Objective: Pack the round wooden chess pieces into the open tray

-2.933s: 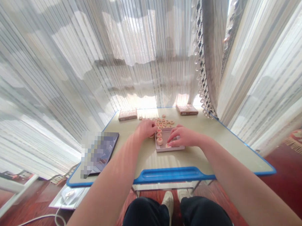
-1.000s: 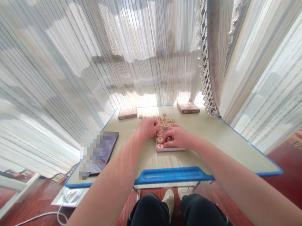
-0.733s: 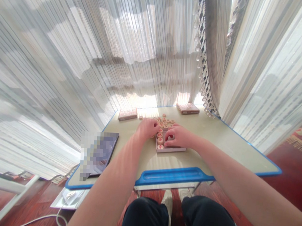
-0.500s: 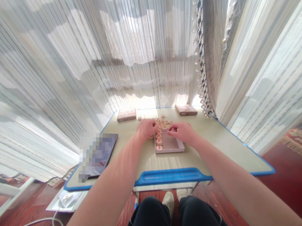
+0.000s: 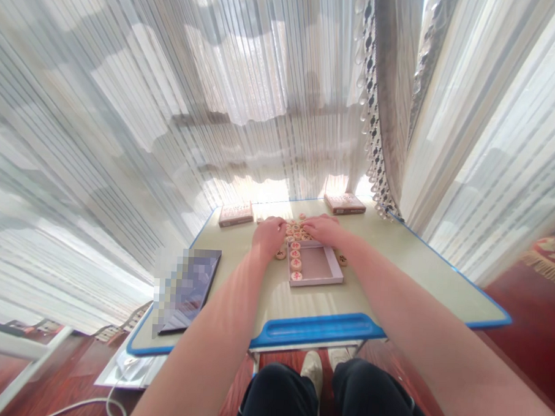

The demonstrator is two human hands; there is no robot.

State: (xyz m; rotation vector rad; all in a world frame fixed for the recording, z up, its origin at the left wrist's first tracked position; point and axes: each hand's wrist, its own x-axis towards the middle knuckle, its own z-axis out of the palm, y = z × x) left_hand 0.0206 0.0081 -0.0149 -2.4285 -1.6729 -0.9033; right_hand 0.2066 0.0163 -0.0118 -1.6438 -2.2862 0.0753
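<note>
Loose round discs: pale, wood-like pieces with red or dark characters (image 5: 297,236), clustered flat on the table between the fingertips of the two hands and just beneath the right ones; probably light, stiff and hard to damage, with smooth rims that may slip or roll; best taken by the rim, thumb and finger on opposite sides
Left hand: bare, curled at the left edge of the cluster (image 5: 269,237); fingers drawn in, with a narrow gap at most; whether a disc is pinched there is not visible
Right hand: bare, palm down, reaching in from the right (image 5: 328,229); fingers extended and slightly bent over the cluster, tips apparently touching discs; the thumb is hidden, so its spread and any grasp cannot be judged
Shallow tray: pale lilac-grey, rectangular, thin-walled (image 5: 317,263), nearer the person than both sets of fingertips; probably light and easily nudged, best steadied by a side wall
Row in tray: four red-marked pale discs (image 5: 296,265) along its left wall, below and between the fingers
Single discs: one dark-marked pale piece (image 5: 280,255) just below the left fingers, outside the tray; another (image 5: 342,260) beyond its right wall, below the right hand
</note>
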